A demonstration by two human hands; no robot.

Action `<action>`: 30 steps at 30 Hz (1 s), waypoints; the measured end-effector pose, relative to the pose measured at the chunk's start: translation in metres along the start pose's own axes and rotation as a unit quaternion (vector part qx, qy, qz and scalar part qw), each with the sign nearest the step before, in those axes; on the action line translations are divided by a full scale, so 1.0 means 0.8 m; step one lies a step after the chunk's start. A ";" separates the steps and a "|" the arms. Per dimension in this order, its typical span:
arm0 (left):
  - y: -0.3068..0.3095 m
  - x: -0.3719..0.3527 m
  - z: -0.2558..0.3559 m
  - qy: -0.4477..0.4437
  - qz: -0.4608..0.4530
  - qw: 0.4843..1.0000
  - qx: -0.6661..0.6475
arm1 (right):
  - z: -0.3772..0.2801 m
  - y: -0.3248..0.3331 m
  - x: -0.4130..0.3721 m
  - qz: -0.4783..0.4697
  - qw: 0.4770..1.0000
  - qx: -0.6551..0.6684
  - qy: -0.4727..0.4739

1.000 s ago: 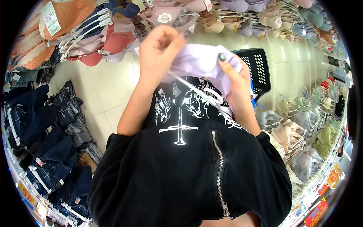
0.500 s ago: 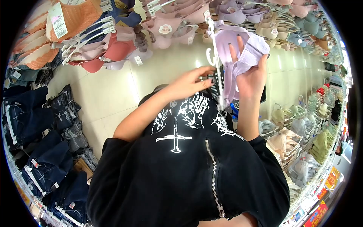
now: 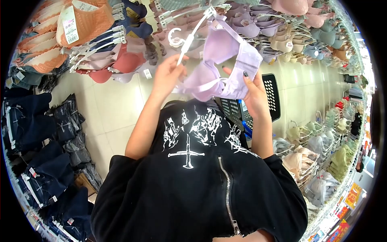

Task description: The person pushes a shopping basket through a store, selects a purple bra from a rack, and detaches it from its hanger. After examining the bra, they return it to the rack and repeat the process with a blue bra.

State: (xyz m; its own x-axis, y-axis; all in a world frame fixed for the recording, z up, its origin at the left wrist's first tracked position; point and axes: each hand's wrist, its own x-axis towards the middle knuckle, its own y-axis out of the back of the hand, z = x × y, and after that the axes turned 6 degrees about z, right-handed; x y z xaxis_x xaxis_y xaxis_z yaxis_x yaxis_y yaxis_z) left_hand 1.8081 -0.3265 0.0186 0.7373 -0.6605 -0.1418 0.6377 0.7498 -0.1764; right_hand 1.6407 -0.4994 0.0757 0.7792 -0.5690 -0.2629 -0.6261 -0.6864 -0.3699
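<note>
A lilac bra (image 3: 221, 43) hangs at an angle from a white plastic hanger (image 3: 188, 40), inner side of the cups toward me. My left hand (image 3: 167, 76) is closed around the lower part of the hanger, with the hook pointing left. On the other side, my right hand (image 3: 257, 94) grips the bra's side band, thumb on top and other fingers partly hidden behind the fabric. The lower cup and strap hang between both hands.
Behind the bra stands a black shopping basket (image 3: 271, 94) with a perforated wall. Racks of bras line the far side, including orange ones (image 3: 82, 24). Dark folded jeans (image 3: 28, 117) hang at left. Pale garments (image 3: 302, 159) fill a rack at right.
The hanger and bra have swung left and tilted, turning the cups toward me. My left hand has moved left and up and taken hold of the hanger; my right has shifted slightly left and down.
</note>
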 end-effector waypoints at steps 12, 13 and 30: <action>-0.022 0.007 -0.007 -0.257 0.111 0.851 0.445 | -0.010 0.032 -0.005 -0.060 0.983 0.147 -0.090; -0.029 0.005 0.001 -0.285 0.115 0.842 0.443 | -0.009 0.030 -0.007 -0.055 0.973 0.205 -0.087; -0.152 -0.044 -0.009 -0.224 -0.256 0.923 0.180 | -0.007 -0.026 -0.041 -0.069 0.935 0.325 0.120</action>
State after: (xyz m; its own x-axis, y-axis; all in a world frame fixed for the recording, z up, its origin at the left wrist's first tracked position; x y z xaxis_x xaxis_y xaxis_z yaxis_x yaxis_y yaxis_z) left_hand 1.7033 -0.3949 0.0382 0.2863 -0.9096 0.3010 0.9013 0.3623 0.2373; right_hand 1.6281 -0.4689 0.0973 0.7737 -0.6336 0.0065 -0.3077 -0.3846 -0.8703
